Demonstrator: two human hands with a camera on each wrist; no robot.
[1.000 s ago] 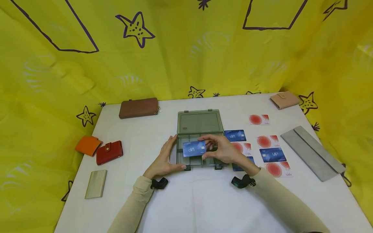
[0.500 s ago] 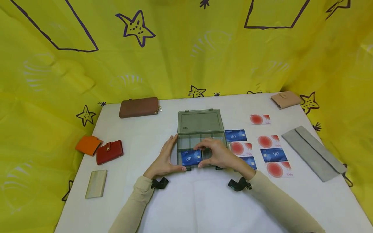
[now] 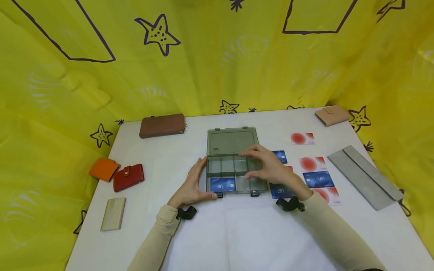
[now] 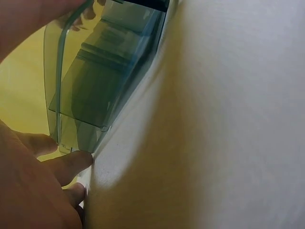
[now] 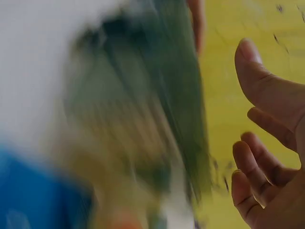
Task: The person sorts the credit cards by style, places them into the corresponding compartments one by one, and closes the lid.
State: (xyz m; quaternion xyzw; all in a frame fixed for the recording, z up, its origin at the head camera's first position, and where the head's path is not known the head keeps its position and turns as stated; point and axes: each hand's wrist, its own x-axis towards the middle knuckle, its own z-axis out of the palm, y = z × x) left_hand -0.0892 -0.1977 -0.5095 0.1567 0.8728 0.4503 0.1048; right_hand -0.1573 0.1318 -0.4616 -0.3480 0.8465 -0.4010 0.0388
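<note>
A smoky clear compartment box (image 3: pixel 234 165) lies open mid-table, its lid (image 3: pixel 232 141) flat behind it. One blue VIP card (image 3: pixel 222 184) rests in the front-left compartment. My left hand (image 3: pixel 193 183) lies flat against the box's left wall, thumb at the front corner; the left wrist view shows its fingers (image 4: pixel 62 164) touching the box (image 4: pixel 100 81). My right hand (image 3: pixel 263 165) hovers over the box's right side, fingers relaxed and holding nothing. In the right wrist view that right hand (image 5: pixel 267 143) is open and the box is a blur.
Blue and red-circle cards lie right of the box, among them a blue card (image 3: pixel 318 179) and a red card (image 3: pixel 301 138). A grey pouch (image 3: pixel 364 177) and tan wallet (image 3: pixel 330 114) lie far right. A brown wallet (image 3: pixel 161 125), orange wallet (image 3: pixel 104 169), red wallet (image 3: pixel 128 177) and gold case (image 3: pixel 113 213) lie left.
My right hand lowered the blue card into the front-left compartment, let go of it, and lifted away to the right. The left hand stayed against the box.
</note>
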